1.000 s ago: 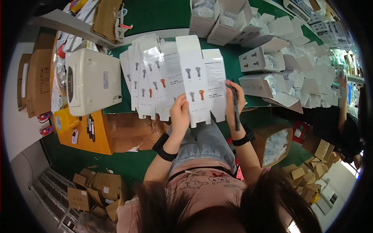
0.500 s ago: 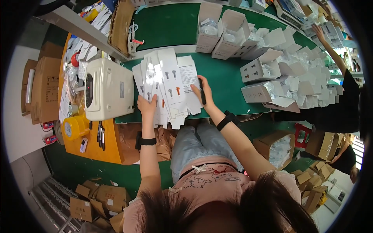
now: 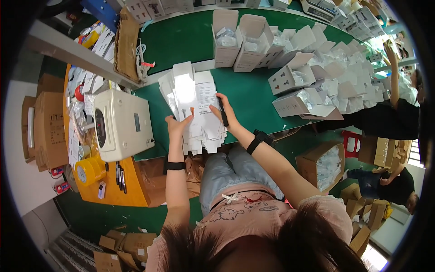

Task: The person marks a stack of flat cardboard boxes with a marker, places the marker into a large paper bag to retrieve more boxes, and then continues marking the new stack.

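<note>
A stack of flat, unfolded white cartons [image 3: 206, 97] lies on the green tabletop before me, printed with small pictures of a handheld device. The sheets overlap unevenly, with tabs sticking out along the near edge. At the stack's left edge, my left hand [image 3: 178, 128] grips it with the thumb on top; its other fingers are mostly hidden. My right hand [image 3: 229, 115] is closed around a black pen [image 3: 223, 110], held along the stack's right edge. That hand's thumb reaches over the top sheet.
Left of the stack stands a cream-coloured machine [image 3: 129, 121]. Yellow tape rolls [image 3: 88, 171] and black pens [image 3: 121, 177] lie on the orange table. Open white boxes [image 3: 292, 79] with bagged contents crowd the right side. A co-worker's arm [image 3: 393, 75] reaches in beyond them.
The fanned-out cartons are now drawn into a narrower stack, my hands closer together on both sides. The whole view has shifted slightly. The pen stays in my right hand.
</note>
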{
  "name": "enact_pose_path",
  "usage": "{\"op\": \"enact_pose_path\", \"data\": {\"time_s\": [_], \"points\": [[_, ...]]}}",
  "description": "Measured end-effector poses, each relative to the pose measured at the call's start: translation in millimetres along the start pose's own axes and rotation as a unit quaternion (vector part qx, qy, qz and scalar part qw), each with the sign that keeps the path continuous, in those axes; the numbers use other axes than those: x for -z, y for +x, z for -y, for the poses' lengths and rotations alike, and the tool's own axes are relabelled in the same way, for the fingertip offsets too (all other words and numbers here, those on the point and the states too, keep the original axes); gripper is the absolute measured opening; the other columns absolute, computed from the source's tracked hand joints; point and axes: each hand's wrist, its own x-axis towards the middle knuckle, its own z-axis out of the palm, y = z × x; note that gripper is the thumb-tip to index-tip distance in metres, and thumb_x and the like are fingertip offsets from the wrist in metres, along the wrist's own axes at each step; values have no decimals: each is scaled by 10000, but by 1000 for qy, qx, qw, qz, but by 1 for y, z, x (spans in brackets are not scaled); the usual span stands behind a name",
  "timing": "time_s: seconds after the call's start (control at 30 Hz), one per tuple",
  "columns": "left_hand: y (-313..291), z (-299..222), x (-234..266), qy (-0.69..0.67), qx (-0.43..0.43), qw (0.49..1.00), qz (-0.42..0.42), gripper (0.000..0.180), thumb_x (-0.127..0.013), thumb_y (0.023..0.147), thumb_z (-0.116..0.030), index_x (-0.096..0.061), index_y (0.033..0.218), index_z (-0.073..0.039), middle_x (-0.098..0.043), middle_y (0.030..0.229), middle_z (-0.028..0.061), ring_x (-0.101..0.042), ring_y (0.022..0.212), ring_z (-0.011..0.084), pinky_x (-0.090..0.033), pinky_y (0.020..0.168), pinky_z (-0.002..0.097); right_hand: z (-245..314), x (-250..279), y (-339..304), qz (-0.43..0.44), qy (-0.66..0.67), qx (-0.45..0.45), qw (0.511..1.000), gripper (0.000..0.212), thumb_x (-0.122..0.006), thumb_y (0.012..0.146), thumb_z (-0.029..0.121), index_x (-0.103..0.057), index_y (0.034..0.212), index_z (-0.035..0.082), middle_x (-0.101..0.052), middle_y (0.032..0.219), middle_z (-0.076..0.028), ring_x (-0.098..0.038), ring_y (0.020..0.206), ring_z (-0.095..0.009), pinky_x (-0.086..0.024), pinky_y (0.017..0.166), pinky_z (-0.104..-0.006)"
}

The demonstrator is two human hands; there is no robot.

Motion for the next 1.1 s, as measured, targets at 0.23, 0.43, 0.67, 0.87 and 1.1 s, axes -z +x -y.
{"op": "enact_pose_path", "data": {"time_s": [0.23,0.43,0.67,0.87,1.1], "points": [[-5,-3,-18,-286,3,943,172,481,-688,664,-7,-485,1098,29,-565,998,68,-551,873,191,-437,773,265,-40,2,8,-67,-53,115,990,503,-634,757,131,-347,1166,78,-502,1015,-159,-503,895,-230,-411,786,-321],[-6,1,-21,-308,-61,943,111,531,-726,591,32,-495,1069,53,-576,959,107,-566,824,190,-473,705,304,-35,2,6,-29,-16,25,999,521,-637,765,164,-329,1180,91,-511,964,-167,-510,845,-244,-419,763,-331],[-5,-3,-14,-374,-3,909,184,559,-702,618,37,-446,1113,80,-536,1027,153,-536,863,218,-443,746,305,-19,14,1,-19,21,40,999,559,-620,783,242,-294,1208,79,-520,847,-179,-522,743,-263,-414,662,-357],[-19,-28,-31,19,-42,997,57,558,-694,668,-118,-438,1125,72,-536,1025,189,-530,920,285,-422,805,371,-30,15,-14,-13,-31,93,995,509,-571,811,295,-303,1189,88,-517,778,-190,-510,656,-313,-408,613,-370],[-68,-62,-44,377,-400,818,171,505,-707,654,-284,-528,1006,31,-577,921,235,-580,834,319,-454,717,381,-24,110,-102,208,49,141,967,270,-560,831,216,-476,1029,52,-555,850,-47,-505,785,-102,-417,672,-253]]}}
